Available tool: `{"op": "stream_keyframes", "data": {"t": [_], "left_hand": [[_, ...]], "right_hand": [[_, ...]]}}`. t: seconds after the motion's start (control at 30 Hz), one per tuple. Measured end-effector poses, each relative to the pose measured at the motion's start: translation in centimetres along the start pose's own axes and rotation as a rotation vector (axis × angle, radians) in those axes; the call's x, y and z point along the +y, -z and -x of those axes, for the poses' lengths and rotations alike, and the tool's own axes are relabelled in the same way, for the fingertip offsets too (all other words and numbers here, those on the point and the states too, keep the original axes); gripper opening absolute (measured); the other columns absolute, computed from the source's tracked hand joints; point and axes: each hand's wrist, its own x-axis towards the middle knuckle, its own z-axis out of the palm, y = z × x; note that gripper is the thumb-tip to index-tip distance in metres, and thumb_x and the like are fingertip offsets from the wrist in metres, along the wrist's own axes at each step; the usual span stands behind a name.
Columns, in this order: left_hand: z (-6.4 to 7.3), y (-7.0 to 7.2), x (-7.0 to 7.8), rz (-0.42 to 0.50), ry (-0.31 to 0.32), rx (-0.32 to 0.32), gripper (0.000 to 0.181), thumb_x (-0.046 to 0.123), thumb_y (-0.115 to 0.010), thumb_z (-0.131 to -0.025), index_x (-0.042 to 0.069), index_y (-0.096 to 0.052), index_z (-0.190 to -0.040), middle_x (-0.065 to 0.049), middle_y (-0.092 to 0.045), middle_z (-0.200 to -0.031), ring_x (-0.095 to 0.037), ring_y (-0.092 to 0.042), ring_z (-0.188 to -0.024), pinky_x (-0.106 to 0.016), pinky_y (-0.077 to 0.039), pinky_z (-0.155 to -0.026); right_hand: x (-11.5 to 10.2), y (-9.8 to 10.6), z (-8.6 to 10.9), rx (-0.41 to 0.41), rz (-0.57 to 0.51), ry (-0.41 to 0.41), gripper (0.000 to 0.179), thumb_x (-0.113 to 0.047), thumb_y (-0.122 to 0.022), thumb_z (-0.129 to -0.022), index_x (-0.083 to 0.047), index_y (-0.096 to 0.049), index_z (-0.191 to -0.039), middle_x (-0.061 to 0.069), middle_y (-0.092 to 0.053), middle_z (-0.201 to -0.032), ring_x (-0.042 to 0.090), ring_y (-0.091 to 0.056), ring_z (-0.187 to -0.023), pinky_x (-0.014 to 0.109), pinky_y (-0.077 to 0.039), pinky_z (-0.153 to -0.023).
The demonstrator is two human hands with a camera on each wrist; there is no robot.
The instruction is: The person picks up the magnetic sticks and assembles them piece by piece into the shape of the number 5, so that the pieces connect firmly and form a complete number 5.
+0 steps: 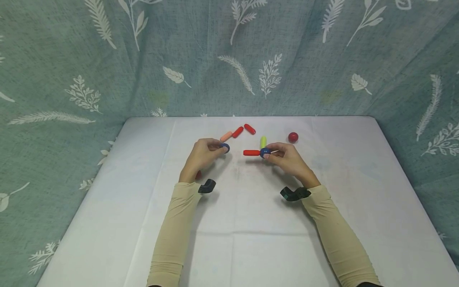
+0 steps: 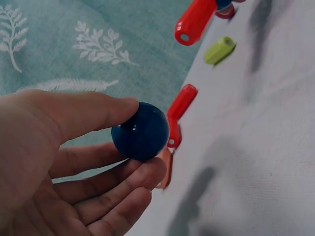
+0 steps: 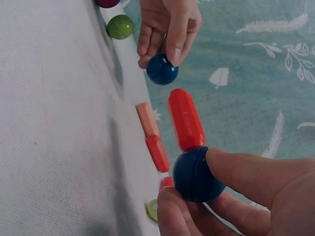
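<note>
My left hand (image 1: 202, 157) pinches a glossy blue ball (image 2: 141, 132) between thumb and fingers, above the white table. To its right, my right hand (image 1: 289, 160) holds a second blue ball (image 3: 197, 174) by thumb and fingers. A red rod (image 1: 252, 153) with faceted sides sticks out from this second ball, its free end pointing toward the left hand's ball. In the left wrist view that free end shows a small round spot. A gap separates the rod from the left hand's ball.
Behind the hands lie an orange rod (image 1: 226, 136), two red rods (image 1: 238, 132) and a yellow-green rod (image 1: 263, 141). A red ball (image 1: 293, 137) sits at the back right. Beyond the left hand, the right wrist view shows a green ball (image 3: 120, 26). Patterned cloth (image 1: 201, 48) surrounds the table.
</note>
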Motion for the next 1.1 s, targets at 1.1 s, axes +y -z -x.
{"op": "stream_keyframes", "data": {"t": [1.1], "left_hand": [[-0.04,-0.88,0.56,0.043,-0.026,-0.09,0.041,0.037,-0.076,-0.092,0.011,-0.072,-0.124,-0.006,-0.072,-0.123,-0.024,-0.07,-0.111,-0.044,-0.055,-0.094]], "right_hand": [[0.01,-0.35,-0.01,0.005,-0.013,-0.004,0.042,-0.018,-0.072,-0.097,0.0,-0.062,-0.134,0.02,-0.07,-0.127,0.03,-0.07,-0.107,0.03,-0.057,-0.087]]}}
